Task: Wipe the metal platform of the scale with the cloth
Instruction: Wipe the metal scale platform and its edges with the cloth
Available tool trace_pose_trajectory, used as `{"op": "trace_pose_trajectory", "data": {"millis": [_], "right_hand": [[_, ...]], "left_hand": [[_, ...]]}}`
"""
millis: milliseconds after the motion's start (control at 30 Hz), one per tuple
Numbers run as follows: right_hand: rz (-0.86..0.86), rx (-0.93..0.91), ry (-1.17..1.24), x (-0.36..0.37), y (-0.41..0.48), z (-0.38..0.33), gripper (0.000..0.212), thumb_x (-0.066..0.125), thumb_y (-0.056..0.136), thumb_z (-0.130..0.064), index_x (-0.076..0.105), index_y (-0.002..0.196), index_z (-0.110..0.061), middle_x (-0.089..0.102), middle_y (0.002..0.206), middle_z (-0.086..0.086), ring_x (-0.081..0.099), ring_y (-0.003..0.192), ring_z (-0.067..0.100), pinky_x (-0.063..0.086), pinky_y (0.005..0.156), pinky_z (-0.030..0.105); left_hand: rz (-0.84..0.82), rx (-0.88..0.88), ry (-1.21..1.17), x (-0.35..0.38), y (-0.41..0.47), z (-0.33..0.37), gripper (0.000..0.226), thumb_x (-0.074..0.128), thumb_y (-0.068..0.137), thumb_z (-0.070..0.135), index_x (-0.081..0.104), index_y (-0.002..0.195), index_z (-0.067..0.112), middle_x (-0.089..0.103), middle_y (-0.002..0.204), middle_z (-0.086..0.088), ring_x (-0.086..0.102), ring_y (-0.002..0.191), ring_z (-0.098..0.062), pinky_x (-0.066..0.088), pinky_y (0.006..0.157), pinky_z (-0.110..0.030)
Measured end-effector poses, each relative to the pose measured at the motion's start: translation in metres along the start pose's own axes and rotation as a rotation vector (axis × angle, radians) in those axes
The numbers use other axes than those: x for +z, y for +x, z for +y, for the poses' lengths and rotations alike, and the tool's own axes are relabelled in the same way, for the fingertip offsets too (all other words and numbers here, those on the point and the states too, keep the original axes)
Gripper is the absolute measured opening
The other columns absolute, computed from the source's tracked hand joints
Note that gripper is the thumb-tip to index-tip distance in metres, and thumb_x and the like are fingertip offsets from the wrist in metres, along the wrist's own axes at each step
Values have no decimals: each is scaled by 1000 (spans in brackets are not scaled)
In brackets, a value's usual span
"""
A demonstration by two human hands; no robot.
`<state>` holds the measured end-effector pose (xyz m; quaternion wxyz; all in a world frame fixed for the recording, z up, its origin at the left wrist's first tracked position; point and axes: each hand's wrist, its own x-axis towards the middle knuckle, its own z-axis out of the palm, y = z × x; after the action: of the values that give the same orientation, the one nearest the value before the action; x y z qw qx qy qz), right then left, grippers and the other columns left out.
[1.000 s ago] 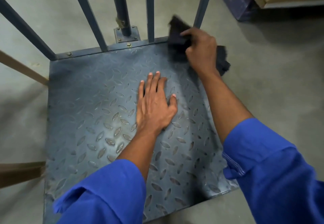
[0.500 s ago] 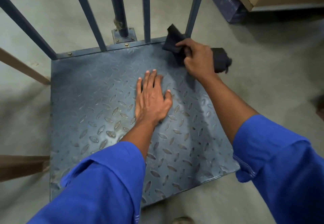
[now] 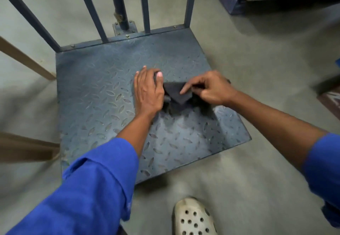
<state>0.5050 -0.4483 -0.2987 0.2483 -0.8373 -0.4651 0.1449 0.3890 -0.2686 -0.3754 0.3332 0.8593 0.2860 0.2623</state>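
Cloth [image 3: 177, 95] is lying bunched near the middle of the platform [image 3: 103, 95] — we are pinching its top fold with our right hand [image 3: 211, 89], fingers [image 3: 185, 88] narrow on it. Our left hand [image 3: 148, 91] is pressing its left edge, thumb touching the fabric — fingers loosely together.

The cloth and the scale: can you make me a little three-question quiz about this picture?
1. True or false: the dark cloth lies on the metal platform.
2. How many hands touch the cloth? A) none B) one C) two
3. Fill in: the white shoe stands on the ____, near the platform's front edge.

Key: 1 true. 2 C: the left hand and the right hand both touch it. 3 floor.
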Motion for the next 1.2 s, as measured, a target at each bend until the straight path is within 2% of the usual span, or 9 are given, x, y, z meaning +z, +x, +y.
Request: {"op": "trace_pose_trajectory", "data": {"millis": [100,233,400,533,667,767,900,1067,1200], "right_hand": [[332,109,1,-1,7,20,46,58,94,-1,79,113,-36,78,95,0,63,77,12,48,109,28],[101,72,-163,60,-31,23,57,57,91,7,71,129,-34,61,148,3,43,148,30,22,126,62],[19,-255,-8,52,-111,-4,54,41,68,4,81,99,-15,78,119,-1,71,120,19,57,103,46],[264,-221,-42,16,-101,-13,54,45,69,12,81,100,-13,79,116,1,76,105,16,59,95,28],[240,101,-264,27,-80,-5,52,62,92,7,72,133,-24,75,126,11,73,109,31,50,109,42],[-18,-133,-433,72,-134,-20,76,77,65,15,67,136,-11,66,138,19,61,126,51,44,100,79],[-132,-466,-290,72,-205,-50,62,68,65,4,75,123,-15,75,107,6,74,89,29,62,57,40],[227,-385,-71,29,-172,-55,58,44,75,8,79,115,-15,76,108,2,74,90,20,62,72,36],[544,-226,-256,-15,-101,-34,44,48,90,-2,78,118,-19,78,112,0,74,98,22,61,78,36]], "left_hand": [[-11,-42,-30,-7,-29,4,34,41,108,30,66,120,12,68,129,-10,48,144,-29,26,125,-46],[-18,-60,-80,-13,-62,7,40,42,107,34,65,131,12,66,136,-12,46,146,-30,27,124,-45],[-54,-86,-101,-26,-97,5,42,40,108,38,62,136,15,62,141,-12,45,146,-31,32,121,-55],[-29,-105,-118,-33,-117,12,41,41,108,37,62,135,14,62,141,-10,42,148,-28,29,123,-53],[-89,-113,-124,-26,-138,19,43,40,108,40,62,136,15,62,141,-8,42,147,-27,30,122,-53],[-135,-84,-140,-24,-161,22,42,45,106,37,63,135,12,62,143,-11,41,150,-28,30,124,-50],[-123,-51,-200,-35,-192,22,31,51,106,29,65,128,13,65,136,-1,42,150,-22,32,123,-51],[-24,-136,-200,-39,-164,30,29,50,102,29,69,117,13,68,122,-6,56,130,-30,42,112,-50],[-46,-161,-93,-21,-105,44,28,54,104,26,66,124,12,65,127,-10,54,129,-30,37,112,-40]]}}
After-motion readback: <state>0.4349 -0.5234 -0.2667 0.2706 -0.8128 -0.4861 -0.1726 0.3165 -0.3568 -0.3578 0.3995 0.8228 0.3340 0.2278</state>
